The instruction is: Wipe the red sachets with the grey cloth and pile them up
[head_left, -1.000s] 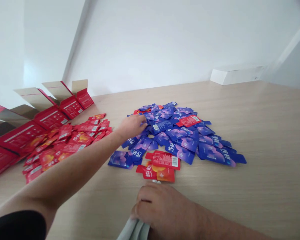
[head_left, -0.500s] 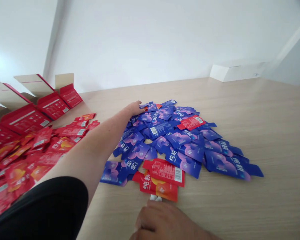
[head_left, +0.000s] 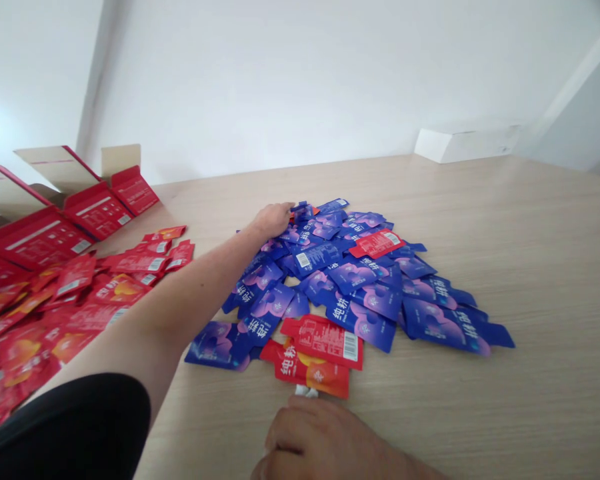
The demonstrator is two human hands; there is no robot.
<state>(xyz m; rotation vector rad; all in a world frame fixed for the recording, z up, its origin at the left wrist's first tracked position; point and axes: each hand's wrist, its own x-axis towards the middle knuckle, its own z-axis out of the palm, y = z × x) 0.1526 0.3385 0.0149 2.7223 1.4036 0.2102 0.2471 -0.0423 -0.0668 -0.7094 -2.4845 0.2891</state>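
Left hand [head_left: 274, 221] unclenched on flat blue foil sachets [head_left: 314, 259]: likely light, slippery; pinch sealed edge. Right hand [head_left: 313, 437] curled, grasp unclear.

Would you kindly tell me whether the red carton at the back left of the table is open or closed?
Open: the red carton has its flap folded back, showing plain cardboard.

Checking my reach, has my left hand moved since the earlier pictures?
Yes, forward: the left hand now sits by the far edge of the blue pouch pile.
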